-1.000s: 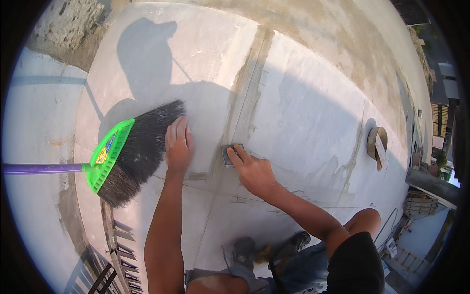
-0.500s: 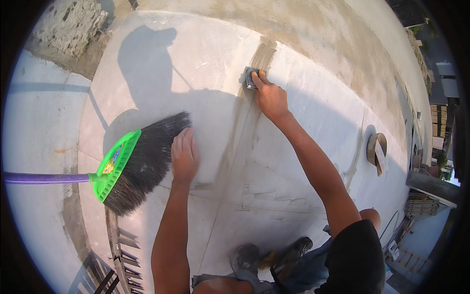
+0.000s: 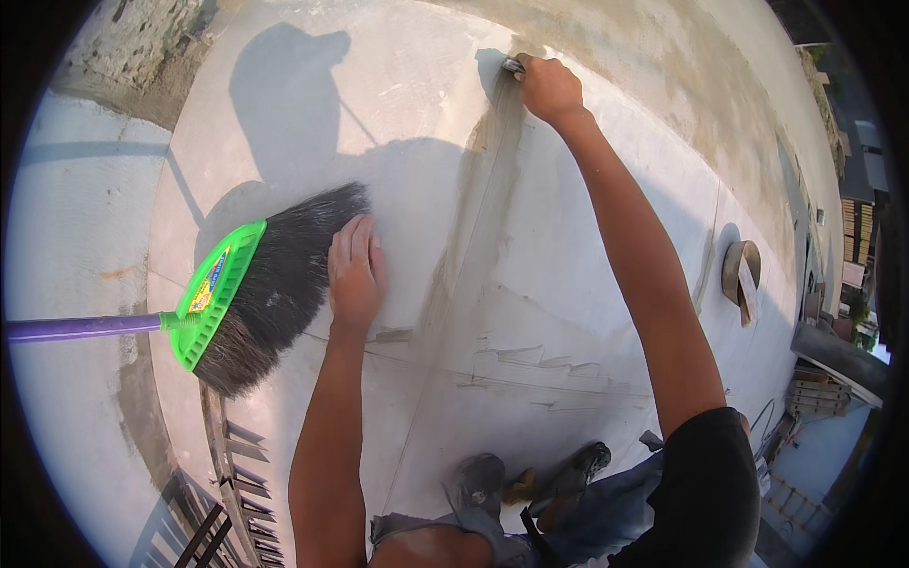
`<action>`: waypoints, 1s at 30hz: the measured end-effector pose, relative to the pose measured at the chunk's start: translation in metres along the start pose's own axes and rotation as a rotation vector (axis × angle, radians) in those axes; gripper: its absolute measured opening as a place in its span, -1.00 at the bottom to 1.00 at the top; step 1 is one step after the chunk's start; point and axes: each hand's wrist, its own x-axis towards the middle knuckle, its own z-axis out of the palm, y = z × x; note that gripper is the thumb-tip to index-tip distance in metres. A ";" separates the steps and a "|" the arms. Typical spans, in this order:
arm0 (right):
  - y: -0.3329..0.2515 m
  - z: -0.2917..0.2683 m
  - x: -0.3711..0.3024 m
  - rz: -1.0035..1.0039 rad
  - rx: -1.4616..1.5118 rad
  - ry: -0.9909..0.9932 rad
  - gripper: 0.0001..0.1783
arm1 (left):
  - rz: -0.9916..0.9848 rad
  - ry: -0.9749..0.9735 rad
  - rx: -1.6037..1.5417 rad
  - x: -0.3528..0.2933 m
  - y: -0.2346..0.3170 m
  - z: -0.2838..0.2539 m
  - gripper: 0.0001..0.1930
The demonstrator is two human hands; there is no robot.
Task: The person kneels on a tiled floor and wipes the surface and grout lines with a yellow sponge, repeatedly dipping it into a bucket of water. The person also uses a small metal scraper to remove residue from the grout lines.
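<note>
My right hand [image 3: 553,89] is closed around a small scraper-like tool [image 3: 512,65] with a shiny metal end, at the far end of a damp grey filler strip [image 3: 485,180] on the pale concrete surface [image 3: 587,284]. Most of the tool is hidden by my fingers. My left hand [image 3: 357,275] has its fingers stretched out and close together beside the black bristles of a broom [image 3: 284,284]. The broom has a green head and a purple handle reaching in from the left. Whether my left fingertips touch the bristles, I cannot tell.
A round brown container [image 3: 739,270] with a pale flat strip against it stands to the right. Dark metal bars [image 3: 241,483] run along the lower left. Rough rubble [image 3: 133,57] lies at the far left. My shoes [image 3: 481,478] show at the bottom.
My right hand has moved farther away and slightly right along the strip with the tool, which now appears tilted more edge-on. My left hand stays beside the broom. The view has shifted a little.
</note>
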 end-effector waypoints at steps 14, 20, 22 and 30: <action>-0.108 -0.032 -0.287 -0.075 0.329 -0.373 -0.65 | -0.029 -0.008 -0.055 -0.003 -0.002 0.001 -0.66; -0.067 -0.017 -0.085 0.157 0.074 0.009 -0.76 | 0.072 0.083 -0.149 0.000 0.001 0.002 -0.65; -0.097 0.004 -0.118 0.077 0.082 -0.011 -0.78 | 0.064 0.087 -0.219 -0.005 -0.004 -0.001 -0.62; -0.164 0.017 -0.427 -0.418 0.451 -0.188 -0.75 | 0.069 0.083 -0.347 0.007 -0.032 0.007 -0.54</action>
